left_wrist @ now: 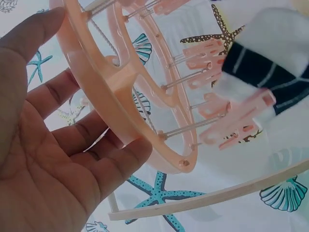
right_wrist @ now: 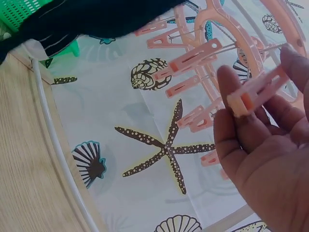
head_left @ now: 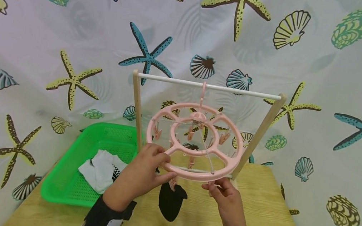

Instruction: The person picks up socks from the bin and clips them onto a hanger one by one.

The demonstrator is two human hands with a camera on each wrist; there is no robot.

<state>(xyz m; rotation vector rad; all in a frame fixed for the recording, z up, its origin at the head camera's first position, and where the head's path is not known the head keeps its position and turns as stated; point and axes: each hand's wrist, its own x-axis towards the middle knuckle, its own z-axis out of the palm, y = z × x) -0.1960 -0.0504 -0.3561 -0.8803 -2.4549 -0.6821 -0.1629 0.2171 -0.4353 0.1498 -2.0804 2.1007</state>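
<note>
A round pink clip hanger (head_left: 191,175) hangs by its hook from a white rod. My left hand (head_left: 141,174) grips its near left rim, thumb and fingers on either side. Under the near right rim, my right hand (head_left: 226,197) pinches a pink clothespin (right_wrist: 258,94) between thumb and fingers. No cloth shows in that peg's jaws. A black sock (head_left: 172,202) dangles from another peg between my hands; the right wrist view has dark cloth (right_wrist: 96,21) with thin pale lines. In the left wrist view, white fabric with a dark band (left_wrist: 263,67) hangs at a peg.
A wooden stand with a white crossbar (head_left: 241,91) carries the hanger on the table (head_left: 257,205). At left sits a green basket (head_left: 61,185) holding white socks (head_left: 98,170) with some black patterning. Behind, a curtain (head_left: 182,20) printed with starfish and shells spans the view.
</note>
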